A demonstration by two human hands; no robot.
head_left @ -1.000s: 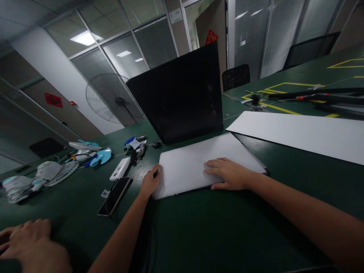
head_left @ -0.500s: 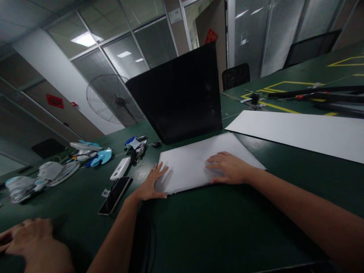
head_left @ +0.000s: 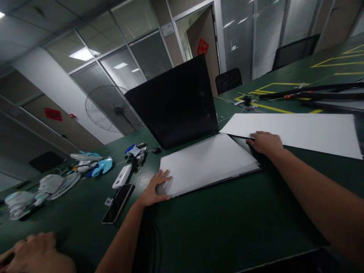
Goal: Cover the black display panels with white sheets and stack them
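Observation:
A stack of white sheets (head_left: 204,163) lies on the green table (head_left: 222,223) in front of an upright black panel (head_left: 176,102). My left hand (head_left: 155,185) rests flat with fingers spread on the stack's near left corner. My right hand (head_left: 264,143) sits at the stack's far right corner, beside the edge of a larger white sheet (head_left: 295,131); its fingers curl down at that edge and are partly hidden.
A phone (head_left: 118,203), a white power bank (head_left: 121,176), small fans and blue blades (head_left: 99,165) lie to the left. Another person's hand (head_left: 36,258) rests at the bottom left. Black rods (head_left: 309,91) lie far right. A standing fan (head_left: 106,108) is behind.
My right hand has moved from the middle of the stack to its far right corner, by the large sheet. The left hand went from pinching the edge to lying flat.

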